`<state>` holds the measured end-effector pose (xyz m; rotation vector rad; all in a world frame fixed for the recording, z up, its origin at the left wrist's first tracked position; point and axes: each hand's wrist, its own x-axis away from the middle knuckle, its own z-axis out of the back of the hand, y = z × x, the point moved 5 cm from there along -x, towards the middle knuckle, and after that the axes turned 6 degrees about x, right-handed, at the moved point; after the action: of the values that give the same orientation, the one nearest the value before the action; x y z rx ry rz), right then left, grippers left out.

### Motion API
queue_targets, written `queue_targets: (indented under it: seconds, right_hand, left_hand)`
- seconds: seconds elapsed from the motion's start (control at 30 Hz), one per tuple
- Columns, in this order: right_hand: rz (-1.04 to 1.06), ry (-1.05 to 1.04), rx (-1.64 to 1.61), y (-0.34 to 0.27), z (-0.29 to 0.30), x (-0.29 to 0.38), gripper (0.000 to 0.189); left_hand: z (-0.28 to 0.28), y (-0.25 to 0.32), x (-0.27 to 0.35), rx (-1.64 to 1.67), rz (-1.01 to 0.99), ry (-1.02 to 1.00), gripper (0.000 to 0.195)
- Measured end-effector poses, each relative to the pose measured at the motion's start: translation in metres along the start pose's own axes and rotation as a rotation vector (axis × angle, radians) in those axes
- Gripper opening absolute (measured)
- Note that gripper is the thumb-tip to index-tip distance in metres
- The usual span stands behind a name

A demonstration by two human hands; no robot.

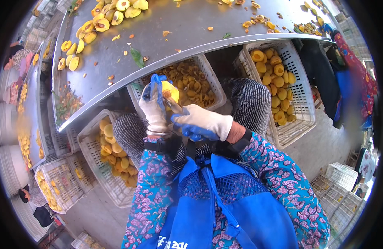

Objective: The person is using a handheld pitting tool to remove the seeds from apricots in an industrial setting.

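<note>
My left hand (pixel 155 104), in a white and blue work glove, holds a yellow halved stone fruit (pixel 170 91) with its cut side showing. My right hand (pixel 202 122), gloved alike, grips a small hand tool (pixel 173 105) whose end meets the cut face; its exact kind cannot be told. Both hands are above my lap, near the steel table's edge. Just beyond them, partly under the table, is a plastic crate (pixel 221 91) of fruit scraps (pixel 191 82). Halved fruits (pixel 101 24) lie on the table's far left part.
The steel table (pixel 179 28) spans the top, with leaves and scraps on it. White crates of fruit halves stand at left (pixel 95 174) and right (pixel 303 109). A co-worker's gloved hand (pixel 329 28) is at the table's right end. More crates (pixel 337 193) stand lower right.
</note>
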<state>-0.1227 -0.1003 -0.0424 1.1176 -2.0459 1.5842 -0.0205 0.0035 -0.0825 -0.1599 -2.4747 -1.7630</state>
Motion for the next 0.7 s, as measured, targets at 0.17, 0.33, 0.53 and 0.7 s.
queue_targets:
  seconds: [0.17, 0.33, 0.53, 0.7]
  right_hand:
    - [-0.05, -0.362, -0.41, 0.022, 0.004, -0.002, 0.027]
    - [0.176, -0.683, -0.87, 0.017, -0.015, 0.005, 0.038]
    - [0.213, -0.166, -0.399, 0.012, 0.014, 0.002, 0.035]
    - [0.118, 0.37, 0.943, 0.045, 0.057, -0.041, 0.037]
  left_hand:
    - [-0.013, 0.014, -0.007, -0.232, 0.145, -0.211, 0.024]
    - [-0.028, 0.024, -0.001, -0.027, 0.387, -0.408, 0.045]
    - [0.05, 0.079, -0.033, 0.278, 0.058, -0.078, 0.035]
    - [0.138, 0.183, -0.016, -1.317, -0.628, -0.013, 0.023]
